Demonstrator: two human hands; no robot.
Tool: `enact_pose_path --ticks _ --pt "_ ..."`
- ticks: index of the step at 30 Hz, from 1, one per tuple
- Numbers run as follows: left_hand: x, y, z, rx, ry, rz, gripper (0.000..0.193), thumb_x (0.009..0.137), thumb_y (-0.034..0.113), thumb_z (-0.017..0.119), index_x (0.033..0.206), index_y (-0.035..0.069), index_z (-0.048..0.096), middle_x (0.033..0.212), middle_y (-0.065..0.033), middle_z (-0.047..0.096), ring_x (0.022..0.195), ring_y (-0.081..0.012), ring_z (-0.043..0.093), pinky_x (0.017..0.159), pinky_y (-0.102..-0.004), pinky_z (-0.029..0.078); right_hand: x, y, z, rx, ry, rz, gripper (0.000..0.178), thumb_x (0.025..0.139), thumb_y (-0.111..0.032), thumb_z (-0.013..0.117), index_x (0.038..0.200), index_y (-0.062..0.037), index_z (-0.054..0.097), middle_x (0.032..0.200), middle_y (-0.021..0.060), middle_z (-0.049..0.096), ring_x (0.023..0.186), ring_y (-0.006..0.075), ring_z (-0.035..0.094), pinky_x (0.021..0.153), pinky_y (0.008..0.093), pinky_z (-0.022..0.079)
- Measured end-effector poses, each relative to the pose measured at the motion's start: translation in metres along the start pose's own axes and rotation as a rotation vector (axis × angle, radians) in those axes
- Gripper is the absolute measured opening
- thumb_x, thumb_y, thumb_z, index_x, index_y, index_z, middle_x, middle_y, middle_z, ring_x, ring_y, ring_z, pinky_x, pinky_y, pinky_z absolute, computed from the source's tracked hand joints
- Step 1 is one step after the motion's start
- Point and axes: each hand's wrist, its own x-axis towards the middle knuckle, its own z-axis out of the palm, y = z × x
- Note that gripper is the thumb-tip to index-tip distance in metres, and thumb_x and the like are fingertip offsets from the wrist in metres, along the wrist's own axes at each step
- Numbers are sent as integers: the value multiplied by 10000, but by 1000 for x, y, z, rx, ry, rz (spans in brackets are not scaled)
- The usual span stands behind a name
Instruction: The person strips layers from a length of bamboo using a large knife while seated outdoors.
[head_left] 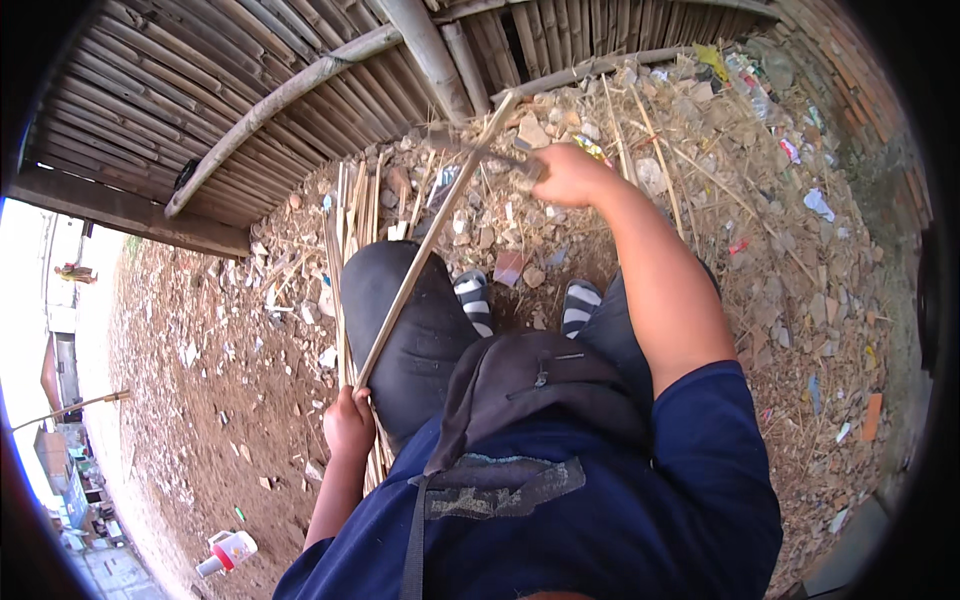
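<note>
My left hand (350, 424) is closed round the lower end of a long bamboo strip (428, 250). The strip slants up across my left thigh, its far end near the bamboo wall. My right hand (572, 177) is closed on the handle of a dark-bladed knife (490, 152). Its blurred blade points left and crosses the strip near the far end; I cannot tell whether they touch. Beside my left leg lies a bundle of bamboo strips (352, 205), partly hidden by that leg and my left hand.
A bamboo slat wall (280, 95) with round poles stands ahead. Broken stones, straw and litter cover the ground. More thin sticks (660, 165) lie ahead to the right, and a brick wall (850, 70) rises at the far right. A white and red jug (230, 550) lies at the lower left.
</note>
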Motion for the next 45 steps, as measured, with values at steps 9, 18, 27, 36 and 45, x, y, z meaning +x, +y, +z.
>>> enact_pose_path --ticks 9,18,27,36,45 --pt "9 -24 -19 -276 -307 -57 466 1071 407 462 879 0 587 674 -190 610 636 -347 616 607 -458 469 -2 4 -20 89 333 75 326 824 -290 700 1047 -53 693 952 195 728 900 349 705 814 444 544" --pt "22 -30 -24 -666 -527 -162 496 1090 458 428 854 48 578 667 -3 565 602 -95 510 571 -280 418 -13 -20 -18 -89 30 -26 345 808 -283 717 1109 -115 718 989 176 731 933 355 702 833 459 552" --pt "2 13 -21 -56 129 153 342 961 310 636 882 -18 580 655 -206 594 643 -420 621 584 -488 460 -10 -31 -1 -203 79 -61 306 802 -301 758 1032 -105 708 915 153 727 906 349 708 815 471 563" --pt "19 22 -38 -172 -173 -49 292 885 228 675 766 0 537 622 -221 604 627 -450 632 592 -506 490 -30 -76 22 -403 -91 -302 202 815 -221 701 982 -107 713 888 135 721 893 327 720 792 471 580" --pt "24 17 -42 -61 -138 -4 223 898 193 613 810 0 545 727 -276 642 723 -489 645 664 -557 510 11 -19 21 -41 -50 21 209 823 -134 627 1013 -99 707 888 154 715 871 314 710 780 455 562"
